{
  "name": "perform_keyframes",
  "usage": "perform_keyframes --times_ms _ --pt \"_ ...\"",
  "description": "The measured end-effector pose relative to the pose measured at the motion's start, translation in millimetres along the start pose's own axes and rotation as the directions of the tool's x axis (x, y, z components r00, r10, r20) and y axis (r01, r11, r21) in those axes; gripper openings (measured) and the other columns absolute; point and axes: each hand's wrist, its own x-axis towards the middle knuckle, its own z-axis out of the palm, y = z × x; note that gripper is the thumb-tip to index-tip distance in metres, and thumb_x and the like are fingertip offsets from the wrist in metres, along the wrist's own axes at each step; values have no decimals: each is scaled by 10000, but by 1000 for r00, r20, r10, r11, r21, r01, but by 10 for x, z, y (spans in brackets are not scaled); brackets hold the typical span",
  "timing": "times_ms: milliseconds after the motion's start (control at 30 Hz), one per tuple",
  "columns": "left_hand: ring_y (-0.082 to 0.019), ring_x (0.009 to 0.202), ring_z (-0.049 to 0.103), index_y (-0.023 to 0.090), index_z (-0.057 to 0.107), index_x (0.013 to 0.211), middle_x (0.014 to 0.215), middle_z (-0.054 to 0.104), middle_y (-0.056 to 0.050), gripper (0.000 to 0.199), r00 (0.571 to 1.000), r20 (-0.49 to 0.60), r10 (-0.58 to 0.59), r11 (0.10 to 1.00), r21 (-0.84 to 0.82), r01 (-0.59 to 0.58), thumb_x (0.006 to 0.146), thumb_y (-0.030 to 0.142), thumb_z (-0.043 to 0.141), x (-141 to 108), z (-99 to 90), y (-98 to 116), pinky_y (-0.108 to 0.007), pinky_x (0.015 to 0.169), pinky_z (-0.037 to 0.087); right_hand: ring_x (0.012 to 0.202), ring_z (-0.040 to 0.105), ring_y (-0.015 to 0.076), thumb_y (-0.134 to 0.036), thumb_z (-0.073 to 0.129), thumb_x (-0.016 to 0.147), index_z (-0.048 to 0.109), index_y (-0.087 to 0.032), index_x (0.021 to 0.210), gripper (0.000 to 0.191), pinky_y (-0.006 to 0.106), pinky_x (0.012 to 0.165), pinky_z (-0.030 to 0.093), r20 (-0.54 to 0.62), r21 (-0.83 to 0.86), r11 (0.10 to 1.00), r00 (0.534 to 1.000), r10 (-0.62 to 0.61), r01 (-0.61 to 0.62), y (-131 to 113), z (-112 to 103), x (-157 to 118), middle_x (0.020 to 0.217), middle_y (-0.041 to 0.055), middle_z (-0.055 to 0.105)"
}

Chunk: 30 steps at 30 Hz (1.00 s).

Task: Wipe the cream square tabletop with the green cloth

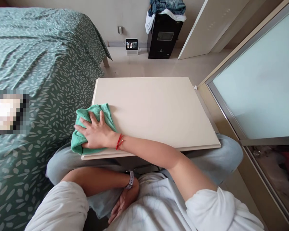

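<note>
My right hand (95, 131), with a red string at the wrist, lies palm down on a green cloth (101, 112). Its fingers are spread and press the cloth against the tabletop. The bunched cloth covers the near left corner of a cream-coloured small table (154, 109) and hangs over its left edge. My left hand (125, 200), wearing a pale watch (130, 179), rests in my lap below the table's near edge. The left fingers are stretched out, palm partly up, with nothing seen in them.
A bed (53, 80) with a green leaf-pattern sheet runs along the left, with a blurred-out object (7, 112) on it. Ahead stand a small lit screen (131, 45) and a black cabinet (162, 37) topped with clothes (168, 6). A frosted sliding door (262, 73) borders the right.
</note>
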Motion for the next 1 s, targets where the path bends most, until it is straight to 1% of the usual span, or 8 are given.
perform_keyframes --times_ms 100,200,333,467,567,667,833,1000 --pt "-393 1094 886 99 352 1853 1271 937 -235 821 992 30 119 984 132 -122 1053 -84 322 -23 0 -79 -509 818 758 1937 283 573 -561 706 1197 588 -234 1929 811 968 1501 272 7 4 999 999 -45 45 19 31 -138 2087 178 422" --pt "-439 1122 874 99 185 1894 1332 920 -283 967 982 70 176 966 179 -186 964 -125 323 -17 0 -93 -553 799 751 1939 297 544 -538 725 1186 570 -273 1948 822 945 1518 246 5 30 999 1000 -12 12 250 -6 -371 2102 149 399" --pt "-530 1165 845 66 379 1833 1445 869 -340 992 948 195 252 934 208 -291 861 -112 474 53 -16 20 -629 772 734 1938 296 557 -561 776 1146 542 -302 1979 903 907 1531 221 1 56 990 991 131 -130 745 -108 -843 2117 132 371" --pt "-483 1147 857 158 352 1861 1304 930 -255 953 995 13 104 995 -6 -104 942 -94 384 133 -14 239 -635 775 730 1916 317 596 -569 777 1130 521 -264 2000 956 892 1515 232 -22 38 929 929 370 -369 1306 -197 -1462 2114 177 365" --pt "-406 1192 861 133 591 1742 1241 943 -219 785 997 -25 -74 996 -48 72 1054 -59 265 174 0 423 -596 865 731 1863 403 605 -503 734 1118 532 -262 1993 930 888 1479 290 -88 15 832 828 554 -555 1705 -244 -1968 2098 188 399" --pt "-376 1205 864 132 738 1603 1237 947 -189 724 990 -43 -137 989 -66 134 1103 -23 239 205 16 544 -568 898 732 1831 448 596 -449 684 1098 561 -254 1965 898 875 1458 346 -152 13 709 699 699 -705 2032 -276 -2490 2071 198 450" --pt "-376 1174 872 134 609 1740 1207 953 -175 776 994 -72 -83 996 -26 81 1086 -26 222 240 42 591 -554 864 740 1772 510 597 -444 581 1102 591 -248 1911 832 864 1368 492 -253 67 461 432 866 -885 2294 -240 -3236 2037 227 471" --pt "-407 1131 887 153 358 1893 1197 959 -164 845 998 -58 -6 998 65 10 1062 11 295 266 47 632 -559 820 743 1583 675 596 -501 522 1138 561 -211 1918 833 833 1166 656 -303 117 224 180 936 -968 2131 -92 -3419 1959 310 507"
